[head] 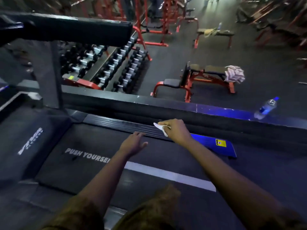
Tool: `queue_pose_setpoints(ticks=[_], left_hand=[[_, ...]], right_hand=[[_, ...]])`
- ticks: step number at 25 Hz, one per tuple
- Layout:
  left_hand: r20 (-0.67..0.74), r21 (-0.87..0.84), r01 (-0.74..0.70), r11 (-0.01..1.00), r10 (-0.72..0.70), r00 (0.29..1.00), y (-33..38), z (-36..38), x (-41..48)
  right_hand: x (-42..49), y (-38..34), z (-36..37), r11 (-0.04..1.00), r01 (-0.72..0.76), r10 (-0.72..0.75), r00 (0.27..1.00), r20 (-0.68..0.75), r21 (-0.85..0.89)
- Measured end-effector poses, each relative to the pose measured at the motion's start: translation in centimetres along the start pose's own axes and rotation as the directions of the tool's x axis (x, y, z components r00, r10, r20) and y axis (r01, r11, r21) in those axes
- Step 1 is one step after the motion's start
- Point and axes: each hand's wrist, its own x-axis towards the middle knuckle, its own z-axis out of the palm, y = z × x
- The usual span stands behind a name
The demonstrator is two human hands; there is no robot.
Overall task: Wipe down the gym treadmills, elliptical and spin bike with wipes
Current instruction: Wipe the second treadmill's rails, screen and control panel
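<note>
I look down on a black treadmill belt (86, 163) printed with white lettering and a white stripe. My right hand (176, 130) is shut on a small white wipe (160, 127) and presses it on the ribbed side rail (119, 125) along the belt's far edge. My left hand (134, 143) hovers with fingers spread just over the belt's edge, close beside the right hand, holding nothing. The treadmill's black handrail (74, 30) crosses the upper left on its upright post (54, 72).
A raised black ledge (166, 105) runs beyond the treadmill, with a water bottle (266, 107) on it at right. Behind stand a dumbbell rack (108, 68), red benches (199, 78), one with a cloth (235, 74), and red racks (157, 19).
</note>
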Motion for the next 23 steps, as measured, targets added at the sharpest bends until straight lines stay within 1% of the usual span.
queue_pose_setpoints(ticks=[3, 6, 8, 9, 10, 12, 14, 16, 18, 20, 23], left_hand=[[-0.022, -0.038, 0.105, 0.994, -0.106, 0.994, 0.0, -3.5, -0.8], [-0.028, -0.128, 0.246, 0.961, -0.251, 0.968, -0.4, -6.1, -3.0], [-0.067, -0.194, 0.336, 0.921, -0.355, 0.933, -0.9, -7.8, -5.2], [-0.103, -0.235, 0.385, 0.892, -0.417, 0.903, -1.2, -8.7, -6.3], [-0.137, -0.286, 0.436, 0.853, -0.487, 0.863, -1.5, -9.3, -7.6], [-0.209, -0.366, 0.522, 0.770, -0.615, 0.761, -1.4, -10.5, -10.6], [-0.268, -0.435, 0.566, 0.701, -0.700, 0.662, -0.9, -11.4, -13.4], [-0.344, -0.480, 0.611, 0.630, -0.775, 0.529, -0.3, -12.4, -16.6], [-0.412, -0.507, 0.652, 0.564, -0.823, 0.391, 0.0, -13.4, -20.0], [-0.472, -0.529, 0.682, 0.505, -0.843, 0.258, -0.1, -14.3, -23.3], [-0.541, -0.542, 0.723, 0.428, -0.836, 0.089, -1.3, -15.9, -27.3]], right_hand=[[3.2, -2.7, -1.7, 0.997, 0.078, -0.079, 0.993, 0.092, 0.023], [5.7, -5.6, -2.9, 0.990, 0.133, -0.137, 0.976, 0.168, 0.035], [7.4, -7.7, -3.1, 0.976, 0.210, -0.218, 0.947, 0.235, 0.057], [8.3, -8.9, -3.1, 0.964, 0.255, -0.265, 0.924, 0.274, 0.073], [9.0, -10.1, -3.1, 0.950, 0.297, -0.312, 0.895, 0.320, 0.095], [10.2, -12.7, -2.6, 0.910, 0.378, -0.415, 0.814, 0.406, 0.173], [11.1, -14.7, -1.7, 0.863, 0.445, -0.505, 0.738, 0.448, 0.240], [11.8, -17.3, 0.1, 0.809, 0.506, -0.585, 0.650, 0.485, 0.298], [11.7, -20.2, 2.0, 0.750, 0.551, -0.656, 0.557, 0.509, 0.364], [11.1, -23.2, 4.1, 0.688, 0.595, -0.719, 0.482, 0.502, 0.414], [9.9, -27.5, 7.0, 0.636, 0.586, -0.769, 0.427, 0.476, 0.501]])
